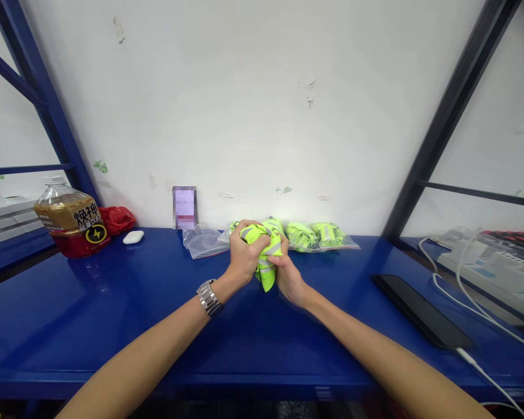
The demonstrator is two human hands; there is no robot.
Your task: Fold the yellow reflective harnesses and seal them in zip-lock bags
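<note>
Both my hands grip one bunched neon-yellow reflective vest (264, 247) above the middle of the blue shelf (113, 314). My left hand (243, 256), with a metal watch on its wrist, is closed round the upper left of the bundle. My right hand (289, 278) is closed on its lower right side. Behind the bundle lie clear plastic bags: an empty one (203, 241) to the left and bagged yellow vests (318, 237) to the right, against the white wall.
A drink bottle (72, 218) lies on its side at the far left, with a red bag (119, 218) and a white earbud case (133, 237) beside it. A black phone (421, 309) on a white cable lies at right. Dark shelf posts rise on both sides.
</note>
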